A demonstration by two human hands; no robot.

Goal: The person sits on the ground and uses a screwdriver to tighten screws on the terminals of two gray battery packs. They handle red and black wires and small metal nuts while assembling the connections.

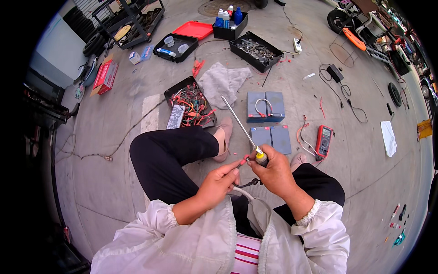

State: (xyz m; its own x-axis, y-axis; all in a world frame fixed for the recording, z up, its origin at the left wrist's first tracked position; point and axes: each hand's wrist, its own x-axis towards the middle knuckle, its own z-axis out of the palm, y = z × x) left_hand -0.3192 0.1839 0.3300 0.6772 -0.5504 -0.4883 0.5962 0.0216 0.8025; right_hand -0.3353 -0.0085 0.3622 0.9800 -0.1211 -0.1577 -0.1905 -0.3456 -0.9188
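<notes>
In front of my lap my left hand (217,186) is closed on a short dark cable (246,184) with a red sleeve at its end. My right hand (276,172) grips a screwdriver (238,119) by its yellow and grey handle, the long shaft pointing up and to the left. Its thumb and fingertips meet the red-sleeved cable end. Beyond my hands lie two pairs of grey-blue batteries; a short cable loops over the far pair (276,106), and the near pair (280,137) is partly behind the screwdriver.
A red multimeter (323,141) with leads lies at the right. Left of centre are a box of tangled wires (211,122) and a grey cloth (221,82). Farther off stand a hardware tray (279,58), a bottle bin (228,34) and a red carton (106,76). A black charger (335,73) lies right.
</notes>
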